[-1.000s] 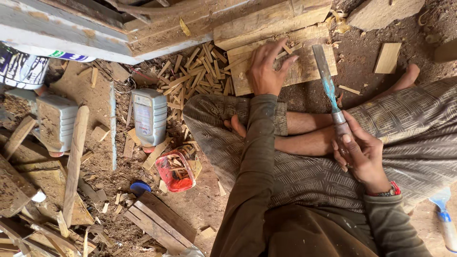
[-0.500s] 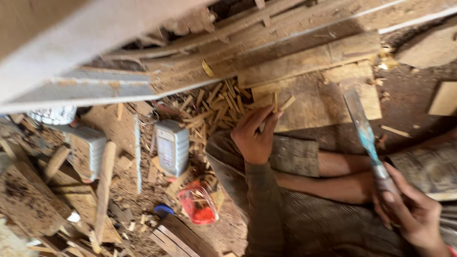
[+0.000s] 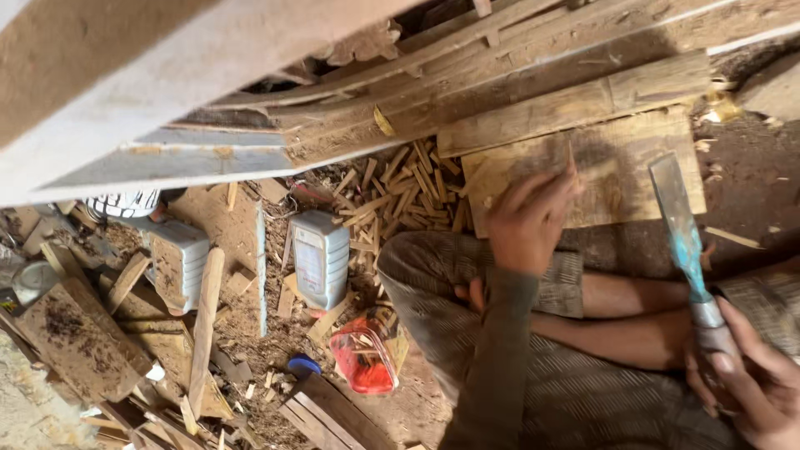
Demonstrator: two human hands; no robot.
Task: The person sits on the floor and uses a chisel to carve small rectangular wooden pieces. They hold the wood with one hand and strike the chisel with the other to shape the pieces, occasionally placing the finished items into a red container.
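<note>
My left hand (image 3: pixel 525 221) reaches forward over my bent knee and pinches a thin wooden sliver (image 3: pixel 572 160), standing it on a flat wooden board (image 3: pixel 637 171) on the ground. At the lower right, my right hand (image 3: pixel 754 392) grips the handle of a wide chisel (image 3: pixel 677 221) with a blue-stained blade. The blade points up toward the board's right part and is a little apart from the sliver. My crossed legs in striped cloth lie between the two hands.
A heap of short split sticks (image 3: pixel 400 187) lies left of the board. Two grey plastic canisters (image 3: pixel 321 258) (image 3: pixel 177 260), a red tub (image 3: pixel 362 360) and a blue cap (image 3: pixel 304 365) stand on the dirt floor among wood scraps. Long timbers (image 3: pixel 500 96) run across the top.
The view has swung left and closer. My left hand has settled on the board with the sliver upright. The chisel stays raised in my right hand beside it.
</note>
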